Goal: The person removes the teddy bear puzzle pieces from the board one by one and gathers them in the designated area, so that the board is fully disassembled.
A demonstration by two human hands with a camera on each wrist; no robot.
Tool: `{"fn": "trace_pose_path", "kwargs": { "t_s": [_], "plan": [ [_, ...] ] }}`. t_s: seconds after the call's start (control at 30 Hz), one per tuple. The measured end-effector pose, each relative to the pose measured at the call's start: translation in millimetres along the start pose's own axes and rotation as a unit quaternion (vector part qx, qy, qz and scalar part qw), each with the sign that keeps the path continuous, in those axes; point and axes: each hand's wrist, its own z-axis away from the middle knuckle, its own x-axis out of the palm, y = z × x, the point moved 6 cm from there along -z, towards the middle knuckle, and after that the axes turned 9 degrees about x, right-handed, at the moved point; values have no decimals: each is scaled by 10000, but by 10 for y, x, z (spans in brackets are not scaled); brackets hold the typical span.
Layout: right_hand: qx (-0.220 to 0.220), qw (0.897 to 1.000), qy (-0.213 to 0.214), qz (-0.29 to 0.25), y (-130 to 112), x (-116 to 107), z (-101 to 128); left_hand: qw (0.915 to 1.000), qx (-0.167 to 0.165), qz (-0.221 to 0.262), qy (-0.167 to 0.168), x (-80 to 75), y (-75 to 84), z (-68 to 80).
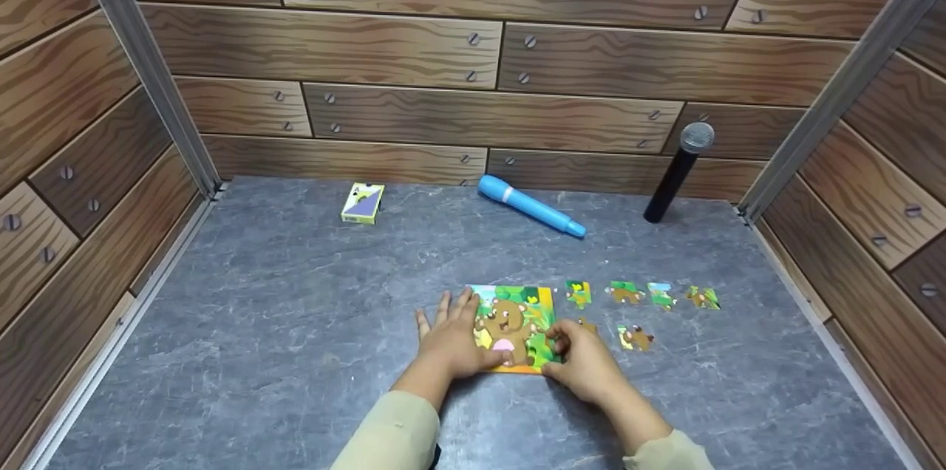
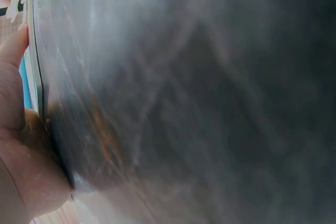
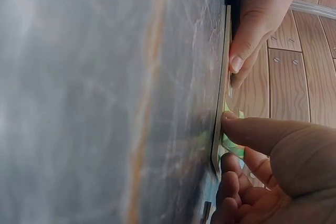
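A bear jigsaw puzzle (image 1: 507, 315) in a flat tray lies on the grey table in the head view. My left hand (image 1: 452, 341) rests over its left side with fingers spread and the thumb across the lower part. At the lower right corner, my right hand (image 1: 587, 363) pinches a green puzzle piece (image 1: 541, 350) between thumb and fingers. The right wrist view shows that green piece (image 3: 234, 145) tilted up from the tray's edge (image 3: 219, 93), the thumb against it. One brown loose piece (image 1: 587, 324) is partly hidden behind my right hand.
Several loose puzzle pieces (image 1: 624, 293) lie right of the tray, one brown piece (image 1: 636, 338) nearer. Farther back are a yellow and purple card box (image 1: 362, 204), a blue pen-shaped stick (image 1: 532, 207) and a black microphone (image 1: 672, 178). Wood-patterned walls (image 1: 414, 56) enclose the table.
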Motion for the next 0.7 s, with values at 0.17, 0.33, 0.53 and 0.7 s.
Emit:
{"fn": "trace_pose_path", "kwargs": {
  "t_s": [0.17,0.33,0.53,0.7],
  "plan": [
    [-168,9998,-109,-50,-15,-6,3,10000,-10,-35,-1,-22,17,20],
    [-182,9996,-201,23,-14,-1,-6,10000,-42,-23,-42,-50,34,35],
    [-8,9996,-283,75,-2,-3,-13,10000,-50,-30,-54,-49,34,34],
    [-32,9996,-233,156,-2,-10,-21,10000,-30,-61,-57,-43,25,29]
  ]
}}
